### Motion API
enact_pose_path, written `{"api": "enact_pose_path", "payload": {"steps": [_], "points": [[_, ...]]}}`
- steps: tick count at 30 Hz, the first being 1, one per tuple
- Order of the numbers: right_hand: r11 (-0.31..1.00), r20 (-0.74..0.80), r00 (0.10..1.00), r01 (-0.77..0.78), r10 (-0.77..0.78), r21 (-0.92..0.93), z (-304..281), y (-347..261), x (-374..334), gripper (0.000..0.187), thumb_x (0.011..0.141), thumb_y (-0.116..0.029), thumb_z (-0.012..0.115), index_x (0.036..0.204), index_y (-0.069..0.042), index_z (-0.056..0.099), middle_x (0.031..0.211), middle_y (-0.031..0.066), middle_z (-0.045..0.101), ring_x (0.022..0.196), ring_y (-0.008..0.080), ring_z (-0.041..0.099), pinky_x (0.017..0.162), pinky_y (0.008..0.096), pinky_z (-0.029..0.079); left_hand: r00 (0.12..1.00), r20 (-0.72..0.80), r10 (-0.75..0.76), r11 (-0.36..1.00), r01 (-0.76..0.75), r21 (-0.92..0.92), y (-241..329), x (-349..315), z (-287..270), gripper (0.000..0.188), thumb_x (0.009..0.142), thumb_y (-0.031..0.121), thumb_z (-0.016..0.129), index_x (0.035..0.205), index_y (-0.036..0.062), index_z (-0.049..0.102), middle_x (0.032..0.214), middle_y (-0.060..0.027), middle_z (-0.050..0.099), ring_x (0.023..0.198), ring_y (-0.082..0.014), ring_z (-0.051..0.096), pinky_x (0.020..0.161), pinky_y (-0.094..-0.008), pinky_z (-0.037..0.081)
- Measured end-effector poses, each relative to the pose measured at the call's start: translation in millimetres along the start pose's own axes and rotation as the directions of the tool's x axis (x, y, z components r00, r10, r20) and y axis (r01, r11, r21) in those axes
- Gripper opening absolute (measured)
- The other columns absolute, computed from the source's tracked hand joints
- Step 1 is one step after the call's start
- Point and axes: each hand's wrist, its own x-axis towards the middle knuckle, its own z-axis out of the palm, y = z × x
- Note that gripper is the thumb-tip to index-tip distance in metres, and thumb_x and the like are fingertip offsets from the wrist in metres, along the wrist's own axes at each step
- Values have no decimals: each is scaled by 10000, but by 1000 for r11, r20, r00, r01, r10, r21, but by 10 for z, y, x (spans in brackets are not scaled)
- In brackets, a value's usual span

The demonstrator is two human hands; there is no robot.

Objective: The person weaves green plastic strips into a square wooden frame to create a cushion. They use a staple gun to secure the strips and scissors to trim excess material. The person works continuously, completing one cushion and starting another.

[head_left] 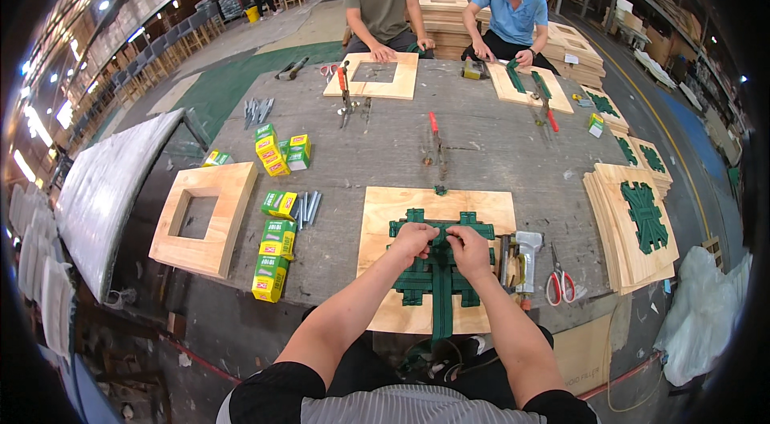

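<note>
Lamp-lit warehouse, grey worktable (481, 143)

Grey workbench (481, 147) under plywood boards (385, 215), staple boxes (277, 251).

To your left lies a square wooden frame (204, 218), with green and yellow boxes (275, 254) just beside it. Right of you sit a stapler (527, 257) and red scissors (560, 283). A stack of finished boards (634, 225) sits further right. Across the table (481, 147), two people (383, 3) work on panels.
</note>
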Motion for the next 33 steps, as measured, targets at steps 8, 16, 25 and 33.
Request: {"api": "enact_pose_path", "payload": {"steps": [8,16,25,33], "points": [[994,32,994,-104,105,-43,-30,-65,-15,97,901,-81,730,990,-48,709,975,138,665,862,356,682,748,432,551,710,-18,704,539,-518,665,-165,-259,102,209,900,164,764,1089,83,729,1081,-99,666,968,-314,680,800,-422,561],[986,121,992,-25,45,-163,-6,43,264,82,911,-116,729,976,-67,722,1042,129,649,927,351,674,793,454,544,720,-32,693,511,-460,726,-105,-34,137,130,914,146,733,1014,64,738,1050,-103,675,955,-324,673,805,-439,547],[883,190,926,-228,327,-411,339,436,821,107,916,-185,722,957,-91,751,1076,137,662,1002,357,680,873,476,553,582,125,803,195,-456,868,-379,-30,106,380,952,197,696,1309,73,657,1322,-94,662,1324,-400,534,1130,-566,392],[886,189,912,-277,365,-373,339,487,906,125,896,-205,743,940,-89,759,1060,146,681,985,360,692,864,474,563,616,194,763,52,-359,932,-370,152,151,557,1044,400,559,1513,102,524,1598,-64,472,1529,-423,312,1232,-641,212]]}}
